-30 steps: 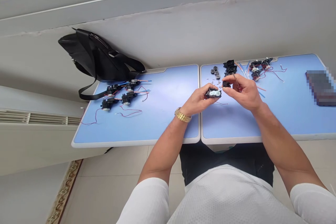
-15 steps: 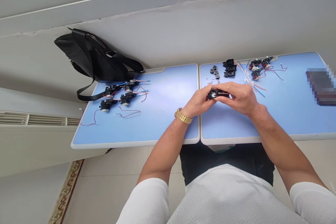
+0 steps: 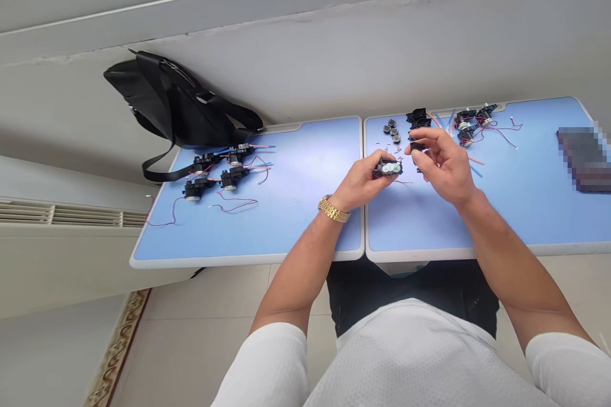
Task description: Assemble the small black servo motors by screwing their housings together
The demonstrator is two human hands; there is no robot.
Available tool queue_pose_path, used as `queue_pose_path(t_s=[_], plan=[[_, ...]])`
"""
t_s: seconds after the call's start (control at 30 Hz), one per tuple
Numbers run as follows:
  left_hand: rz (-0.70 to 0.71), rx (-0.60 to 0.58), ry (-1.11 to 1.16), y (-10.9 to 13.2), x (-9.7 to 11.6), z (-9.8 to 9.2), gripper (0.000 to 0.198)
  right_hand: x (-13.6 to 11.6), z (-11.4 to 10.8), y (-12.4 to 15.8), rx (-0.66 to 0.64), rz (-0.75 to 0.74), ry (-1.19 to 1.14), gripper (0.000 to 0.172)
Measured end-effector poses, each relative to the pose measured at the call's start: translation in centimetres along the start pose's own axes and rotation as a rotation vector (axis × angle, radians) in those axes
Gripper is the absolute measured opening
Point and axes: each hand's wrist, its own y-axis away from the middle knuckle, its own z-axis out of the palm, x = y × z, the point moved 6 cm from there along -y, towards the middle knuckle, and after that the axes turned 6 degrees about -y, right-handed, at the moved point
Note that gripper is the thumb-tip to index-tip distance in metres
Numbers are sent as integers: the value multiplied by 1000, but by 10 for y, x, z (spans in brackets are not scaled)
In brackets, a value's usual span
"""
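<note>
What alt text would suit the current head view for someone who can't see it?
A person's left hand holds an open black gearbox with pale gears exposed, while the right hand appears to pinch a small black part. Four wired gearboxes lie on the left blue tabletop near a black bag.

Left worktop [image 3: 296, 197]: I had a broad lane between the wired assemblies [image 3: 233, 178] and the left hand [image 3: 360, 180].
Far left corner: the black bag [image 3: 184, 102] blocked my way.
Right worktop [image 3: 534, 194]: I found room between the right hand [image 3: 449, 168] and the blurred dark object [image 3: 585, 160].
Between hands: a narrow gap separated gear housing [image 3: 389, 168] from black cover [image 3: 417, 147].
Far edge: round parts [image 3: 394, 132] and black housings [image 3: 419, 116] crowded it, the wall [image 3: 334, 70] behind.
</note>
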Motion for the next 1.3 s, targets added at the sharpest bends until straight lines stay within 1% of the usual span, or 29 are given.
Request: queue_pose_path(t_s=[0.07, 0.1, 0.17, 0.23, 0.4, 0.47, 0.53, 0.6, 0.7, 0.87, 0.97, 1.07, 1.2, 1.3], plan=[[-11, -7, 58, 0, 0, 1, 25, 4, 1, -2, -19, 110, -170, 48], [-12, -14, 90, 1, 1, 1, 25, 6, 3, -3, -33, 160, -229, 49], [0, -27, 146, 1, 3, 3, 25, 12, 5, -5, -47, 248, -308, 48], [18, -44, 185, 2, 4, 5, 26, 18, 7, -5, -41, 315, -372, 51], [43, -165, 290, 2, 7, 14, 27, 26, 11, -7, -19, 372, -448, 59], [48, -181, 319, 2, 8, 15, 27, 28, 11, -8, 11, 384, -446, 64], [39, -179, 328, 3, 9, 14, 27, 30, 9, -8, 50, 396, -437, 71], [24, -185, 324, 3, 10, 13, 27, 31, 5, -8, 88, 390, -391, 73], [16, -178, 306, 4, 13, 11, 26, 32, -1, -8, 124, 362, -266, 70], [17, -120, 289, 3, 10, 10, 25, 33, -7, -5, 202, 307, -92, 72], [23, -70, 265, 2, 5, 8, 29, 32, -6, -5, 183, 279, -13, 68], [37, -39, 248, 3, 3, 6, 31, 32, -8, -6, 190, 274, 34, 69], [77, -66, 222, 3, 7, 8, 30, 30, -10, -7, 221, 236, 78, 70], [94, -81, 186, 3, 9, 10, 30, 28, -6, -6, 169, 239, 72, 71]])
